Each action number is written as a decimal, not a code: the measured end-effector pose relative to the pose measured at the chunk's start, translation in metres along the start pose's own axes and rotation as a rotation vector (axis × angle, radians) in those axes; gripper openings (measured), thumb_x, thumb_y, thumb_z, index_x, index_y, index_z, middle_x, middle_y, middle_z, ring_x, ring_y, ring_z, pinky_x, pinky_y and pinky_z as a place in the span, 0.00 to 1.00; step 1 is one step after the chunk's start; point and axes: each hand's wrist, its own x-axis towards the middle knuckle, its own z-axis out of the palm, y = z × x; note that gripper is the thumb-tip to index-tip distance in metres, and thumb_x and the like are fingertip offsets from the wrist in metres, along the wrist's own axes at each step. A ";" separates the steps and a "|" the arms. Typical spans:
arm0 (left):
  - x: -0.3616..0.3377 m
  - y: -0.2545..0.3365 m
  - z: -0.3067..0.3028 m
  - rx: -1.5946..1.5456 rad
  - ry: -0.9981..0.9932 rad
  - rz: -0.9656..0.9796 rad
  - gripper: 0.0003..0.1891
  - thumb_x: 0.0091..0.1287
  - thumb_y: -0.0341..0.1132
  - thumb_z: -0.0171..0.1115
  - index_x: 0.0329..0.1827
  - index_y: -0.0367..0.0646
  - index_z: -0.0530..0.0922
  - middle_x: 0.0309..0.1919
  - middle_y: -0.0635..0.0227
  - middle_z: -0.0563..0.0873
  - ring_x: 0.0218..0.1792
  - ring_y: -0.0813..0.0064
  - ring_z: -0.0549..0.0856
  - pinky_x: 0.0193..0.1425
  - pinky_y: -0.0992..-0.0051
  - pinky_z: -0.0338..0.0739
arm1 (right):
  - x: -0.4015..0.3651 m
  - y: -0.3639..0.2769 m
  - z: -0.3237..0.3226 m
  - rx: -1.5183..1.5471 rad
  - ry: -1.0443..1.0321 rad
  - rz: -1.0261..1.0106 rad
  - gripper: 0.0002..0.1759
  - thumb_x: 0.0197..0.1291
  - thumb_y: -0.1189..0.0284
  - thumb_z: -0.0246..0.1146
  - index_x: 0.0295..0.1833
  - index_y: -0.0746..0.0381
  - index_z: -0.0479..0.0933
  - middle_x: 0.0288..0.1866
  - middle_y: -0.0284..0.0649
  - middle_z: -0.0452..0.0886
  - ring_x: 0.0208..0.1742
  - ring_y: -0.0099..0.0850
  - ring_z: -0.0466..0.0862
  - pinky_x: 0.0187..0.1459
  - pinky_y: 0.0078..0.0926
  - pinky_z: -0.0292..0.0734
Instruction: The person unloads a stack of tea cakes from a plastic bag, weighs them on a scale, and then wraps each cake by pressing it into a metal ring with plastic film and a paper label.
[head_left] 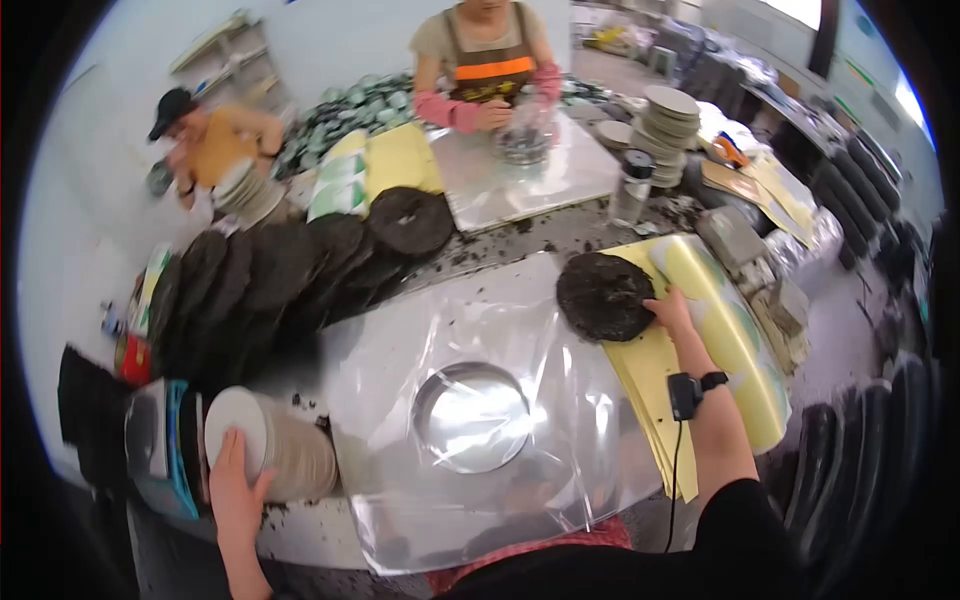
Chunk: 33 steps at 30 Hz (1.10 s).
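My right hand (678, 315) grips the right edge of a dark, rough, round pressed cake (605, 297), thumb and fingers at its rim. This cake lies partly over yellow paper sheets (650, 390) and partly over clear plastic film. My left hand (238, 490) rests with its fingers stretched flat on the pale round end of a stack of thin discs (290, 445), which lies tilted at the table's left. Between my hands, a shallow round metal ring or dish (472, 417) shows under or in the clear plastic film (400, 350) on a shiny metal sheet.
A row of dark round cakes (280, 265) leans at the left, beside a digital scale (160, 450). A clear jar (632, 187), stacked pale discs (665, 130) and grey blocks (735, 240) stand at the right. Two other people work across the table, one handling a clear bag (525, 135).
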 end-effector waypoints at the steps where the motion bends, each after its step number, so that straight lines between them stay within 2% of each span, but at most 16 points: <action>1: -0.001 0.001 0.002 0.013 0.016 0.028 0.30 0.59 0.33 0.67 0.63 0.27 0.71 0.65 0.43 0.73 0.67 0.47 0.71 0.70 0.60 0.66 | -0.011 -0.013 -0.008 0.188 -0.078 0.038 0.41 0.50 0.70 0.73 0.67 0.74 0.64 0.59 0.58 0.77 0.56 0.45 0.81 0.53 0.36 0.78; 3: 0.000 0.000 0.005 0.020 0.056 0.075 0.29 0.58 0.33 0.67 0.62 0.29 0.72 0.61 0.42 0.76 0.63 0.45 0.74 0.67 0.59 0.69 | -0.032 -0.029 -0.026 0.631 -0.311 0.107 0.33 0.53 0.75 0.70 0.64 0.73 0.68 0.54 0.48 0.82 0.49 0.34 0.84 0.44 0.31 0.81; 6: 0.000 0.005 -0.018 -0.053 0.063 0.098 0.22 0.63 0.32 0.64 0.60 0.33 0.75 0.54 0.44 0.81 0.55 0.48 0.80 0.59 0.60 0.75 | -0.031 -0.013 -0.021 1.073 -0.573 -0.023 0.16 0.63 0.80 0.60 0.57 0.67 0.74 0.52 0.44 0.82 0.53 0.35 0.83 0.56 0.33 0.80; 9: 0.012 0.003 -0.040 -0.042 0.385 -0.054 0.17 0.67 0.30 0.58 0.58 0.35 0.77 0.47 0.49 0.84 0.48 0.51 0.84 0.51 0.65 0.79 | -0.043 -0.020 -0.035 1.196 -0.583 0.008 0.21 0.64 0.79 0.58 0.63 0.68 0.69 0.57 0.45 0.79 0.57 0.37 0.81 0.59 0.37 0.78; 10: 0.016 0.027 -0.050 -0.027 0.472 0.020 0.16 0.68 0.27 0.55 0.58 0.36 0.78 0.43 0.54 0.86 0.42 0.55 0.86 0.46 0.70 0.80 | -0.056 -0.045 -0.056 1.211 -0.568 0.053 0.21 0.65 0.79 0.58 0.64 0.67 0.68 0.59 0.46 0.78 0.58 0.38 0.80 0.60 0.38 0.77; 11: 0.026 0.050 -0.033 -0.115 0.556 0.250 0.17 0.69 0.26 0.53 0.60 0.39 0.78 0.45 0.57 0.86 0.43 0.60 0.86 0.48 0.73 0.80 | -0.057 -0.049 -0.057 1.239 -0.524 0.093 0.20 0.67 0.77 0.55 0.64 0.66 0.68 0.59 0.45 0.78 0.58 0.39 0.80 0.61 0.39 0.76; 12: 0.036 0.053 0.021 -0.566 0.428 0.367 0.19 0.67 0.25 0.52 0.61 0.40 0.78 0.50 0.59 0.86 0.48 0.62 0.85 0.53 0.72 0.79 | -0.055 -0.052 -0.055 1.279 -0.531 0.087 0.17 0.68 0.77 0.55 0.61 0.65 0.70 0.58 0.44 0.79 0.57 0.38 0.80 0.59 0.38 0.77; 14: 0.041 0.129 0.059 -0.394 0.246 0.810 0.23 0.63 0.27 0.53 0.63 0.36 0.74 0.59 0.55 0.80 0.63 0.61 0.78 0.68 0.65 0.71 | -0.075 -0.075 -0.052 1.338 -0.540 0.081 0.17 0.67 0.76 0.55 0.60 0.64 0.70 0.57 0.42 0.79 0.56 0.37 0.81 0.58 0.37 0.78; 15: 0.045 0.162 0.107 -0.460 0.110 0.930 0.22 0.65 0.29 0.53 0.64 0.37 0.74 0.63 0.54 0.77 0.67 0.58 0.74 0.71 0.63 0.67 | -0.088 -0.084 -0.049 1.355 -0.546 0.082 0.17 0.67 0.76 0.55 0.61 0.63 0.70 0.57 0.42 0.79 0.56 0.37 0.81 0.58 0.36 0.78; 16: 0.039 0.190 0.141 -0.316 0.172 0.964 0.22 0.67 0.34 0.54 0.63 0.37 0.74 0.61 0.53 0.78 0.65 0.55 0.75 0.71 0.62 0.68 | -0.104 -0.093 -0.047 1.371 -0.553 0.082 0.17 0.67 0.76 0.55 0.61 0.63 0.70 0.57 0.41 0.79 0.56 0.36 0.81 0.57 0.36 0.78; 19: 0.035 0.206 0.193 -0.573 -0.343 0.780 0.34 0.65 0.48 0.58 0.73 0.44 0.65 0.72 0.54 0.67 0.74 0.55 0.63 0.77 0.55 0.54 | -0.171 -0.131 -0.060 1.396 -0.539 0.036 0.22 0.66 0.73 0.55 0.65 0.64 0.68 0.61 0.41 0.78 0.60 0.36 0.79 0.63 0.38 0.73; 22: 0.073 0.215 0.160 -0.239 -0.117 0.779 0.39 0.63 0.53 0.60 0.76 0.49 0.61 0.76 0.53 0.58 0.77 0.54 0.56 0.74 0.41 0.51 | -0.184 -0.118 -0.056 1.358 -0.477 0.117 0.25 0.66 0.76 0.52 0.69 0.64 0.63 0.64 0.42 0.75 0.63 0.36 0.77 0.65 0.39 0.71; 23: 0.080 0.211 0.178 -0.153 -0.230 0.790 0.39 0.66 0.58 0.55 0.78 0.53 0.56 0.78 0.54 0.50 0.78 0.50 0.49 0.70 0.30 0.46 | -0.194 -0.120 -0.054 1.346 -0.489 0.117 0.26 0.66 0.77 0.51 0.70 0.64 0.62 0.65 0.43 0.75 0.64 0.37 0.76 0.66 0.39 0.71; 27: 0.065 0.212 0.217 -0.181 -0.393 0.739 0.42 0.66 0.68 0.44 0.78 0.54 0.56 0.78 0.51 0.49 0.78 0.47 0.47 0.69 0.26 0.43 | -0.224 -0.150 -0.060 1.300 -0.499 0.086 0.30 0.66 0.79 0.49 0.74 0.64 0.58 0.68 0.45 0.71 0.67 0.39 0.74 0.68 0.40 0.69; 30: 0.066 0.217 0.231 -0.136 -0.297 0.737 0.42 0.66 0.68 0.45 0.77 0.51 0.60 0.77 0.50 0.53 0.78 0.47 0.49 0.67 0.24 0.41 | -0.229 -0.171 -0.065 1.263 -0.529 0.089 0.33 0.66 0.81 0.48 0.77 0.63 0.54 0.70 0.47 0.69 0.68 0.40 0.73 0.68 0.39 0.68; 33: 0.073 0.225 0.200 -0.055 -0.587 0.634 0.38 0.65 0.61 0.55 0.74 0.50 0.64 0.75 0.50 0.57 0.76 0.50 0.53 0.71 0.35 0.48 | -0.242 -0.207 -0.051 1.218 -0.631 0.048 0.33 0.66 0.82 0.50 0.76 0.63 0.54 0.69 0.48 0.69 0.65 0.38 0.74 0.66 0.37 0.70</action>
